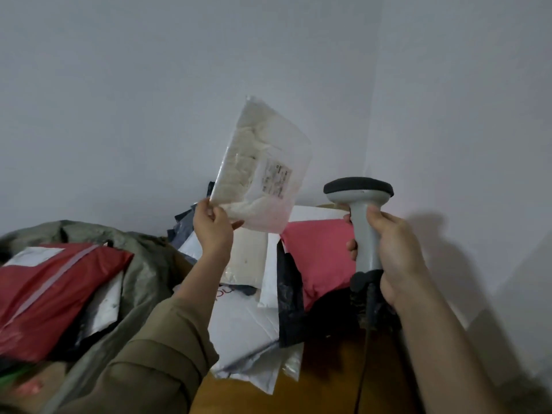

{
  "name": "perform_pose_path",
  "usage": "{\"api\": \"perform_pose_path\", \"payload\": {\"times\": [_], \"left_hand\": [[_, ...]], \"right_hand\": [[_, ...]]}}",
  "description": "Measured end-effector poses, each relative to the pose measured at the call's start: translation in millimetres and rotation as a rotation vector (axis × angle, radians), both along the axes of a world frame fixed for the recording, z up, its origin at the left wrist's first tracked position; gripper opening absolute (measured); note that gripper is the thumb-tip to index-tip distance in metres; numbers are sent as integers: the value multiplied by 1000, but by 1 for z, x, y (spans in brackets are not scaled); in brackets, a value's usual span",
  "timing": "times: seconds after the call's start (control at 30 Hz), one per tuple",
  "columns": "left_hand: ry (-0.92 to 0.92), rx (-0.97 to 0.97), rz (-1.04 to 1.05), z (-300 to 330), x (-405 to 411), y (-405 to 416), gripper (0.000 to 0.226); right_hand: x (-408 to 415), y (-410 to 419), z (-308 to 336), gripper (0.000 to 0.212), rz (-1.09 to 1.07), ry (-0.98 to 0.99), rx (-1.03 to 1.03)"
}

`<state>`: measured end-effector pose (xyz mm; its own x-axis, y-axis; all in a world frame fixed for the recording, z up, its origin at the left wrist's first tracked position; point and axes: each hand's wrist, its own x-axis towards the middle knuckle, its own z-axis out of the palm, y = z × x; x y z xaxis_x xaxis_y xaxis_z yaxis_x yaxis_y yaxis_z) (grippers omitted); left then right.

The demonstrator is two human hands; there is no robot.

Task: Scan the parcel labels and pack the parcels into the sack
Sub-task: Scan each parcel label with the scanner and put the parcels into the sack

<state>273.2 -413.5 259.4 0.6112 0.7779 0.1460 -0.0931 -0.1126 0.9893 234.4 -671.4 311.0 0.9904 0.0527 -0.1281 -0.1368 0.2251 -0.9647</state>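
Observation:
My left hand [212,227] pinches the lower corner of a clear plastic parcel [260,165] with white contents, held up in front of the wall. Its white label [275,179] faces me. My right hand [391,249] grips the grey handle of a barcode scanner [360,204], upright to the right of the parcel, its dark head level with the parcel's lower edge. At the left lies the open grey-green sack [143,264] with a red parcel [50,291] and others inside.
A heap of parcels covers the wooden table [322,383]: a pink one [319,252], white ones [242,327] and dark ones [288,306]. The scanner's black cable [363,369] hangs down over the table. Walls meet in a corner behind the heap.

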Motion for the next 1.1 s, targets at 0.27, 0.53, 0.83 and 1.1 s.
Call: {"api": "perform_pose_path", "payload": {"times": [0.27, 0.53, 0.83, 1.1], "left_hand": [[227, -476, 114, -36, -39, 52, 40], [554, -582, 203, -93, -79, 73, 49], [548, -653, 411, -97, -99, 108, 97], [536, -377, 98, -121, -99, 103, 34]], "right_hand": [[-10, 30, -6, 34, 40, 28, -32], [-31, 56, -9, 39, 178, 91, -220], [-47, 80, -12, 34, 241, 58, -285], [-49, 96, -15, 41, 306, 43, -319]]}}
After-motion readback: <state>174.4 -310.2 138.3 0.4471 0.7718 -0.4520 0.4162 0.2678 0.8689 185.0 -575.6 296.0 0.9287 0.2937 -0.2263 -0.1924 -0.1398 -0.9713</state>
